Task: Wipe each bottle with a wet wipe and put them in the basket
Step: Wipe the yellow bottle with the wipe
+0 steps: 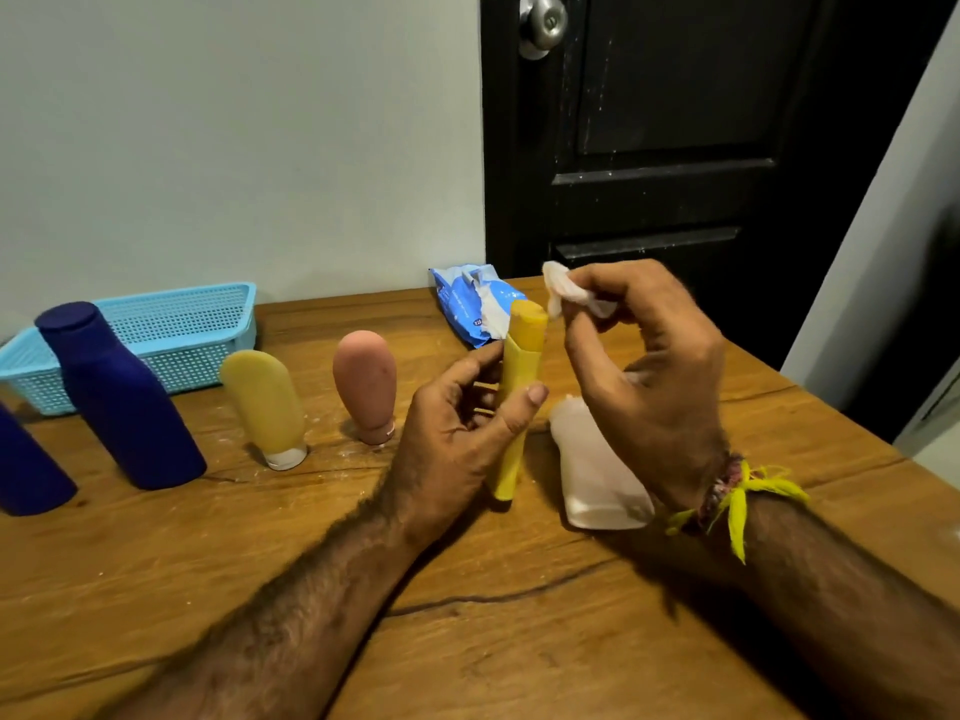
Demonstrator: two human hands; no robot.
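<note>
Pinching a crumpled wipe (pixel 563 293) in its fingertips, the right hand (pixel 644 366) hovers just beside the top of the yellow tube (pixel 522 366), which the left hand (pixel 457 439) grips upright over the table (pixel 467 641). A good wipe probably means firm strokes top to base, the left hand turning the tube. The basket (pixel 171 330) sits far left.

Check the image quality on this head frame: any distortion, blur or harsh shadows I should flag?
Head view: wide-angle bending tilts the dark blue bottle and the basket near the left edge. The right hand and its wipe look slightly soft. Both forearms throw dark shadows on the table. No glare; the black door is dim but readable.
</note>
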